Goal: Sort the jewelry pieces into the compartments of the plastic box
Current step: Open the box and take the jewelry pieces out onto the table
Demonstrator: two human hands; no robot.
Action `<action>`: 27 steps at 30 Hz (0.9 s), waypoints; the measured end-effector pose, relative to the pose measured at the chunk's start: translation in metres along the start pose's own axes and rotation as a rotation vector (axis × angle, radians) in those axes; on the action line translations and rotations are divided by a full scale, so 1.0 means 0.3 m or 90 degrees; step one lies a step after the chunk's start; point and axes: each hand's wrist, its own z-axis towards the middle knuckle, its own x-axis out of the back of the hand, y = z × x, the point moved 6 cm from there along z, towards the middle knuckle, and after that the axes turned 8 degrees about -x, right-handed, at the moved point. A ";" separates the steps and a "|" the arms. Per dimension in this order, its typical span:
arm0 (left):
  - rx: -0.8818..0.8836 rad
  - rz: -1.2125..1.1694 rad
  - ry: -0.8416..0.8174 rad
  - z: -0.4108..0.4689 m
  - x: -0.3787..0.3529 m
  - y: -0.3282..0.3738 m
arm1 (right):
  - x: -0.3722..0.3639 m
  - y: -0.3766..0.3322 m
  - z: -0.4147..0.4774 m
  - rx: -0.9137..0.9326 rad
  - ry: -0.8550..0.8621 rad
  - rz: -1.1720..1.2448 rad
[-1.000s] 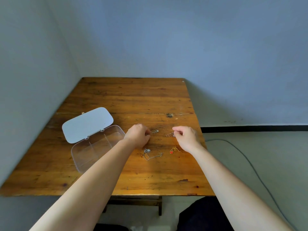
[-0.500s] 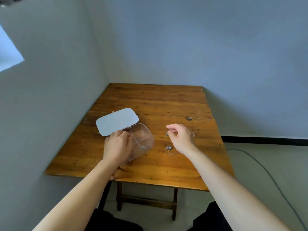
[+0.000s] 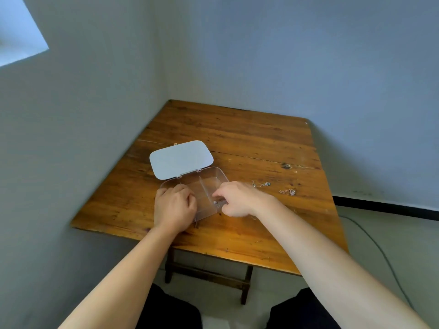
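A clear plastic box with inner dividers lies open on the wooden table, its pale lid folded back behind it. My left hand rests curled over the box's near left part. My right hand reaches over the right compartment, fingertips pinched around a small silver jewelry piece inside it. On the bare wood to the right lie a silver chain piece and a pinkish jewelry piece.
The table stands in a corner, with walls close at the left and behind. Its near edge runs just below my wrists. A cable trails on the floor at the right. My dark-clothed knees show below the table.
My head has turned left, shifting the table right in view. My right hand moved from the loose jewelry over to the box's right compartment with a silver piece. My left hand stays at the box.
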 end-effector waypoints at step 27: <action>0.023 0.019 -0.010 0.000 -0.008 -0.008 | -0.010 0.044 0.020 -0.010 0.110 0.254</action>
